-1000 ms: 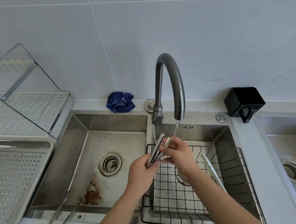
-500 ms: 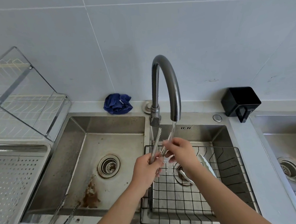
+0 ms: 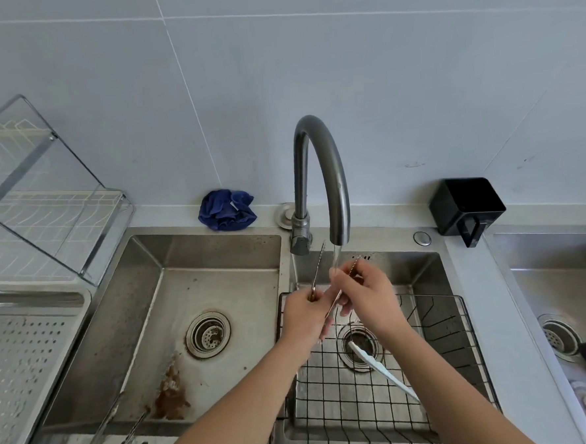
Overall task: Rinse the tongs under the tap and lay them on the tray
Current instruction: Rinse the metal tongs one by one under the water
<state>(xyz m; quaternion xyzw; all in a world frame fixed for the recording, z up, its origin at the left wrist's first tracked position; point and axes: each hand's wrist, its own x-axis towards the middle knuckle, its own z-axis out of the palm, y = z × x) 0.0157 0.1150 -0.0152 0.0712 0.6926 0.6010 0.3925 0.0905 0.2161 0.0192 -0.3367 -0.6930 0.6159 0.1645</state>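
The metal tongs (image 3: 316, 268) point up and away under the grey arched tap (image 3: 329, 171), their two toothed arms spread apart. A thin stream of water (image 3: 336, 258) runs from the spout onto my fingers and the right arm of the tongs. My left hand (image 3: 304, 319) grips the tongs low down, near the hinge end. My right hand (image 3: 368, 292) pinches the right arm between thumb and fingers. The perforated steel tray (image 3: 25, 358) lies at the far left, beside the left basin.
A black wire basket (image 3: 447, 349) sits in the basin under my hands, with a white utensil (image 3: 379, 364) in it. A second pair of tongs (image 3: 109, 432) leans at the left basin's front edge. Behind are a blue cloth (image 3: 227, 210), a black cup (image 3: 465, 206) and a dish rack (image 3: 42, 189).
The tongs' arms, held together a second ago, have spread apart. My right hand has shifted onto the right arm, under the running water. My left hand stays low on the tongs.
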